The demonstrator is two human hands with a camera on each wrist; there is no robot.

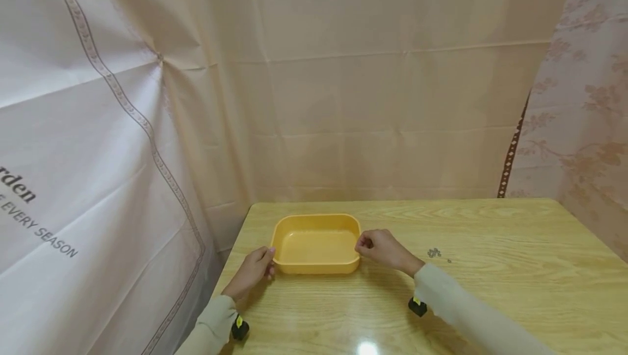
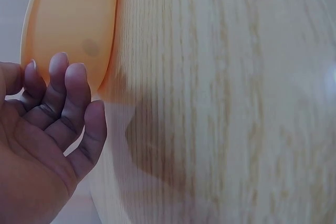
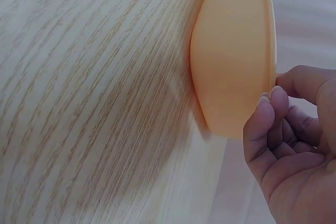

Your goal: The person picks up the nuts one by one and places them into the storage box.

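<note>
A shallow yellow-orange plastic tray (image 1: 316,269) with rounded corners rests on the wooden table, and nothing shows inside it in the head view. My left hand (image 1: 256,269) holds the rim at its left side, thumb at the edge and fingers loosely bent against the outer wall, as the left wrist view shows. On the opposite side my right hand (image 1: 385,248) pinches the rim between thumb and fingers. The right wrist view has the tray's outer wall (image 3: 233,51) close beside those curled fingers.
To the right of the right hand lie several small grey pieces (image 1: 434,253), too small to identify, with one (image 1: 448,260) slightly apart. The wood-grain table (image 1: 490,295) reaches back to a beige cloth (image 1: 368,98). Printed white cloth (image 1: 73,126) hangs at the left.
</note>
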